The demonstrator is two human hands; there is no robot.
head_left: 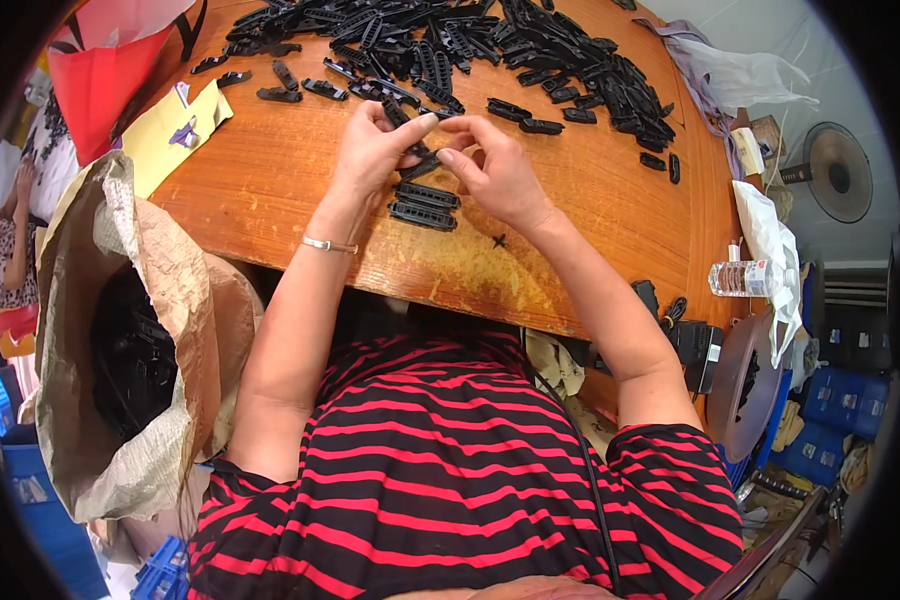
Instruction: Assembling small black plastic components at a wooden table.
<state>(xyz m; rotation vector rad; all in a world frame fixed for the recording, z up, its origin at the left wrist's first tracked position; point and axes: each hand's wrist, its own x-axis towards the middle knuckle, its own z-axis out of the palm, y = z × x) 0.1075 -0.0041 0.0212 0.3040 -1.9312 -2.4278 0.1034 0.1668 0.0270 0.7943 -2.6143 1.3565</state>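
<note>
My left hand [368, 150] is closed around a slim black plastic part [402, 120], with the thumb lying along it. Facing it, my right hand [500, 175] has curled fingers, and its thumb tip meets the end of a short black piece [423, 168] under the left fingers. Whether the two pieces are joined is hidden by the fingers. Just below the hands, two ribbed black plastic strips [425, 205] lie side by side on the wooden table [590, 240]. A small black cross-shaped bit [499, 241] rests to their right.
A large heap of black parts [440, 50] covers the table's far side, with loose ones around it. Yellow paper [183, 130] and a red bag [110, 80] are at left. An open paper sack [160, 240] holds black pieces. A plastic bottle [740, 279] lies at the right edge.
</note>
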